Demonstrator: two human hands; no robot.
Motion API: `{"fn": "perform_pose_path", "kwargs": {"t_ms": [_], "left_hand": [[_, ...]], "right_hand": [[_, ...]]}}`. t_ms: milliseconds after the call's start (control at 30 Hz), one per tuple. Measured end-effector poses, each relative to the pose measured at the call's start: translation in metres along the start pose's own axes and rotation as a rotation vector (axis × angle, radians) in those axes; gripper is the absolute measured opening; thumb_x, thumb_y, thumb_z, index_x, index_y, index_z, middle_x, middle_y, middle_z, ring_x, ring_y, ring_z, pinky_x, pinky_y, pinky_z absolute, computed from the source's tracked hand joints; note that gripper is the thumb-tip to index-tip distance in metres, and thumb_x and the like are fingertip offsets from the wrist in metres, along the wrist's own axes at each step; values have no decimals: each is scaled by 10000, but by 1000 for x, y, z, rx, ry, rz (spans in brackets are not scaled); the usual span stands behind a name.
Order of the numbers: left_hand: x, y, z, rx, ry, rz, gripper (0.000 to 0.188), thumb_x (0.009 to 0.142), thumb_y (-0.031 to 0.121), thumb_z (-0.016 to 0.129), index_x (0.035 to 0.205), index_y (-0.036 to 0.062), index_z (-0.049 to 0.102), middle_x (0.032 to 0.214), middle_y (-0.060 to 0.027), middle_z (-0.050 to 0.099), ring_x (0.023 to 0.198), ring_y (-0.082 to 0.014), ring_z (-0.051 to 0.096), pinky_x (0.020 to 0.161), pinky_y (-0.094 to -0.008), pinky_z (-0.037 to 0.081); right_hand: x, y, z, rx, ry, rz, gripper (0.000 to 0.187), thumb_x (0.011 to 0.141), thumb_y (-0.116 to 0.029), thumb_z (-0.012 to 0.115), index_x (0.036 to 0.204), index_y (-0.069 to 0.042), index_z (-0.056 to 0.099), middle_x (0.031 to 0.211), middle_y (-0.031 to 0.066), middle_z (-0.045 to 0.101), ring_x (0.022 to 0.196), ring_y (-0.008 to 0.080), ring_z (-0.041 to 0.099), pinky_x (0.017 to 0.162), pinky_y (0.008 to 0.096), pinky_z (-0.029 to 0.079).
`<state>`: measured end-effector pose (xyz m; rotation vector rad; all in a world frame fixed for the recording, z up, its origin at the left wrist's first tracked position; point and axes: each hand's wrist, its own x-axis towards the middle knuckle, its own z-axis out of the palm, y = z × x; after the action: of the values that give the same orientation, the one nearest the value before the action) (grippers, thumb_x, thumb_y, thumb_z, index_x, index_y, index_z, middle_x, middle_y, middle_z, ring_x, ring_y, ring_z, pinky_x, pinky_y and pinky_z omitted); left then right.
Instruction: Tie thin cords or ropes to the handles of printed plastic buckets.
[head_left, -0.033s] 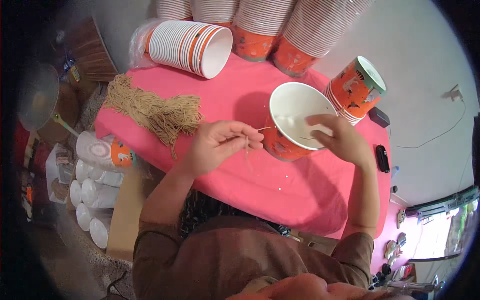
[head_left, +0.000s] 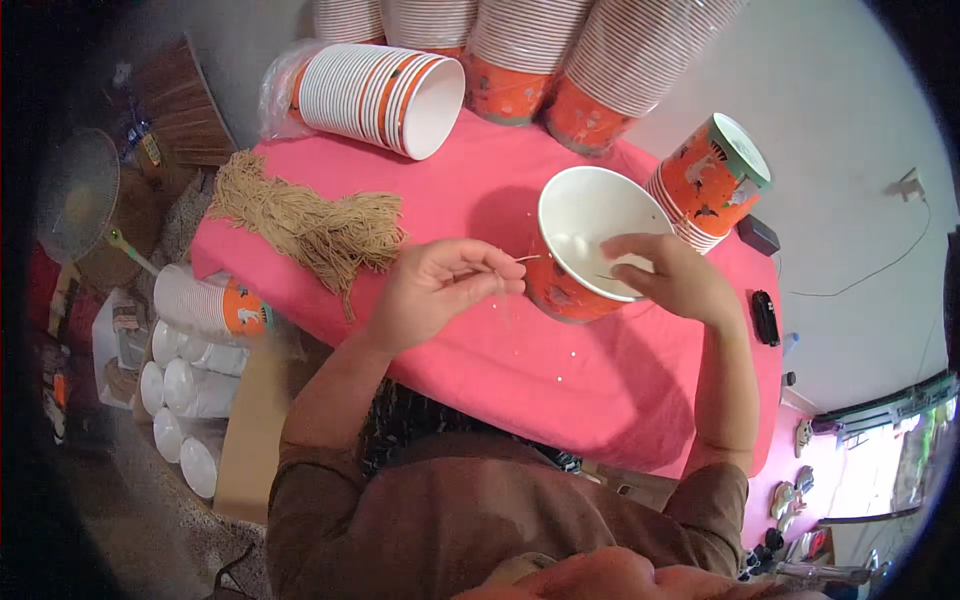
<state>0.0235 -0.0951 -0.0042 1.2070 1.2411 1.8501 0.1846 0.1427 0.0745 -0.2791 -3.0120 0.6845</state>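
Observation:
A white-lined paper bucket (head_left: 590, 200) with an orange printed outside stands on the pink cloth, its mouth tilted toward me. My left hand (head_left: 445, 285) is closed in a pinch on a thin tan string (head_left: 532, 258), whose end reaches the bucket's left side. Over the bucket's mouth is my right hand (head_left: 675, 275), thumb and forefinger apart. A thin strand lies by its thumb tip inside the bucket; whether they touch is unclear. To the left a bundle of tan strings (head_left: 310, 220) is spread on the cloth.
A nested bucket stack (head_left: 380, 95) lies on its side at the back left; wrapped stacks (head_left: 640, 75) stand behind. At right are upturned buckets (head_left: 710, 175), a dark box (head_left: 758, 235) and a black object (head_left: 765, 317). More white buckets (head_left: 195, 385) fill a carton at lower left.
My right hand has shifted slightly left, deeper over the bucket's mouth. My left hand keeps its pinch on the string at nearly the same place.

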Motion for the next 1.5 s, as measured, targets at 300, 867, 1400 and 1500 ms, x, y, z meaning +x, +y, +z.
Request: {"fn": "perform_pose_path", "kwargs": {"t_ms": [300,867,1400,1500], "left_hand": [[20,-10,-1,-142,240,22,56,924,60,566,939,6,569,771,8,561,608,-61,496,549,-186,418],[42,-17,29,176,-26,9,170,919,61,584,1044,-35,646,904,-27,670,846,-68,602,753,-213,492],[44,-25,19,-303,154,-160,143,933,160,587,973,35,643,616,84,444,466,-1,295,416,-184,195],[44,-28,16,-327,139,-163,150,922,174,608,966,38,653,663,71,501,483,0,318,423,-184,216]], "right_hand": [[9,-3,-6,249,-147,-3,75,894,-21,562,921,-17,632,751,-14,597,653,65,539,590,227,462],[42,-48,-6,751,149,-367,123,881,3,594,1002,15,616,903,-2,604,802,53,538,706,213,448],[11,-42,27,86,390,-267,168,712,-63,749,839,-27,646,749,65,621,665,173,574,599,282,450],[13,-36,29,103,384,-288,146,729,-17,719,849,-18,634,755,76,623,694,199,601,607,304,466]]}}
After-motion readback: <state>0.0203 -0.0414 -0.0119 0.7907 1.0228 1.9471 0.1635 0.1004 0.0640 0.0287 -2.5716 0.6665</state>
